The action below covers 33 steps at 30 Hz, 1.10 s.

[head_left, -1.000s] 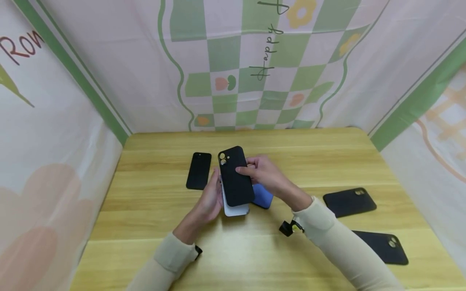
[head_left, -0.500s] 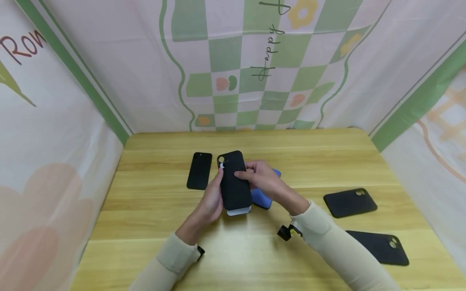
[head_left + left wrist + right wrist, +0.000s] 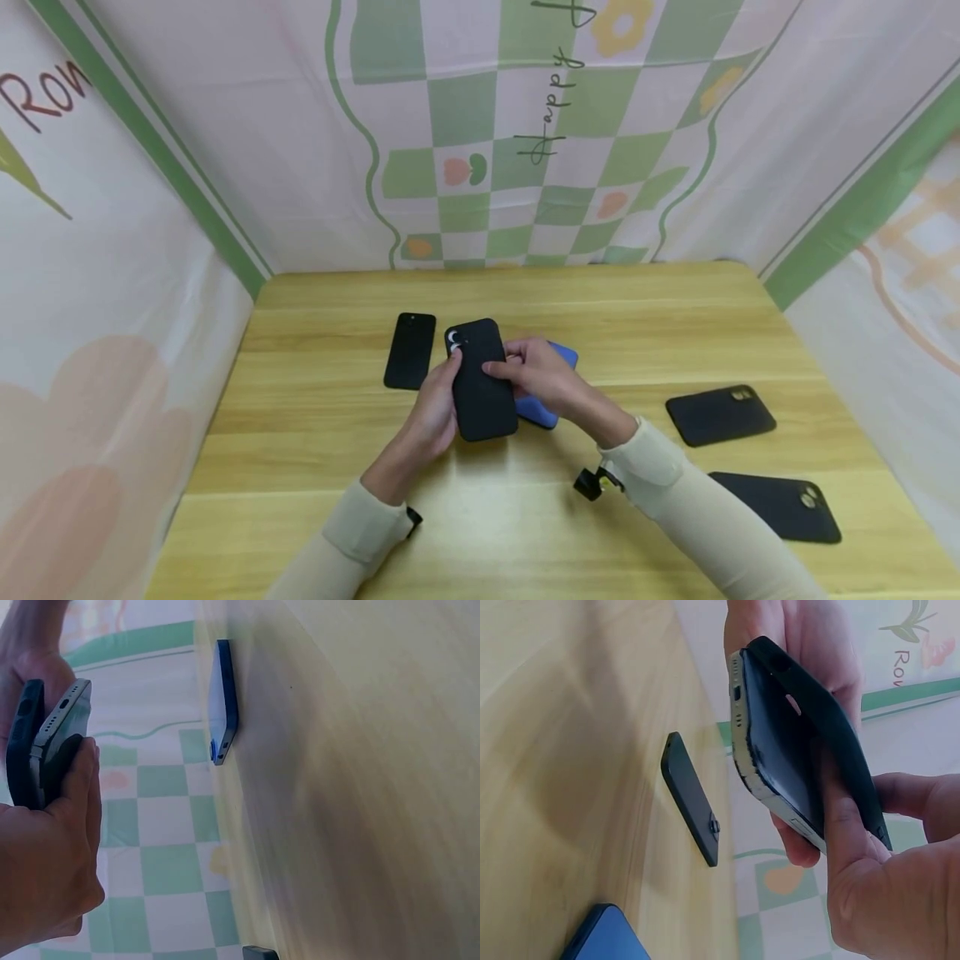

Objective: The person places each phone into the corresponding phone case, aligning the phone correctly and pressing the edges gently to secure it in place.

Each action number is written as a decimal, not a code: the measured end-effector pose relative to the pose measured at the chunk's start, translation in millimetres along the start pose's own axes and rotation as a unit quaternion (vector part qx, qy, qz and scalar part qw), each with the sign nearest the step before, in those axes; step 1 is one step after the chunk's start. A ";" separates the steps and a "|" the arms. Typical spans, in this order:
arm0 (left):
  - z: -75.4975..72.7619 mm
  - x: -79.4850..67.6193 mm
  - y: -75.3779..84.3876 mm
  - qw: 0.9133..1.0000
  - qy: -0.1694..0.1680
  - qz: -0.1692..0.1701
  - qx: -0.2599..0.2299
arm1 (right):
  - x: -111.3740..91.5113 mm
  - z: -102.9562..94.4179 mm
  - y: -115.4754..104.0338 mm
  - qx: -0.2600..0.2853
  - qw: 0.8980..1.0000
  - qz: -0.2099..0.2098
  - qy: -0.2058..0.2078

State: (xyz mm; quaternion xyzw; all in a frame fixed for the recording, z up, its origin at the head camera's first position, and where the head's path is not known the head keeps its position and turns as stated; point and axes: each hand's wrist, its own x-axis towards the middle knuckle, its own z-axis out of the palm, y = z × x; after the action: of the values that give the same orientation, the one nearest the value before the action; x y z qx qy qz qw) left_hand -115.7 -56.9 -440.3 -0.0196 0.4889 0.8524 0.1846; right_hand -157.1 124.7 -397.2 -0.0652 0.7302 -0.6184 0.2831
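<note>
A phone with a pale silver edge [image 3: 740, 739] is gripped by my left hand [image 3: 431, 407], whose thumb lies near the camera cutouts of a black phone case [image 3: 483, 387]. My right hand [image 3: 546, 372] pinches that case by its right side, thumb on the outside and fingers between case and phone in the right wrist view. The case lies over the phone's back in the head view. Seen from the right wrist, a wedge-shaped gap shows between them at the bottom end. Camera lenses show partly in the cutouts.
A black phone [image 3: 410, 352] lies left of the hands on the wooden table [image 3: 315, 450]. A blue phone [image 3: 536, 412] lies partly hidden under my right hand. Two black phone cases, an upper [image 3: 720, 417] and a lower [image 3: 780, 507], lie at the right, the lower partly behind the sleeve.
The case has come down and left over the phone, covering its white back. My left thumb has moved onto the case near the cutouts, and my right hand has shifted slightly down.
</note>
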 end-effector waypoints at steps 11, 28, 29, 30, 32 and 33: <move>-4.1 -2.0 0.7 1.000 -0.019 -0.009 0.022 | -1.3 -0.6 1.6 -0.034 0.999 0.002 0.007; -3.9 -0.8 2.0 0.998 0.021 -0.012 0.060 | -6.6 -24.6 -8.2 -0.125 0.991 -0.024 0.041; -4.1 -0.7 2.0 0.998 0.023 -0.013 0.063 | -6.4 -27.4 -9.5 -0.135 0.989 -0.033 0.044; -4.4 -0.7 2.0 0.997 0.024 -0.014 0.067 | -5.7 -30.1 -10.4 -0.145 0.987 -0.040 0.048; -4.2 -0.9 2.3 0.997 0.026 -0.018 0.073 | -3.9 -34.4 -12.1 -0.162 0.984 -0.052 0.056; -4.3 -0.8 2.3 0.997 0.025 -0.020 0.075 | -2.8 -36.0 -12.7 -0.170 0.982 -0.056 0.059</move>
State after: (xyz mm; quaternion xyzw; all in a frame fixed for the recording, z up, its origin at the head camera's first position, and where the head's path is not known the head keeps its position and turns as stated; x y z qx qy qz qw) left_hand -116.4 -61.8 -440.5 -0.0368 0.5556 0.8087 0.1899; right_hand -175.8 154.2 -381.6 -0.1167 0.8352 -0.5031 0.1890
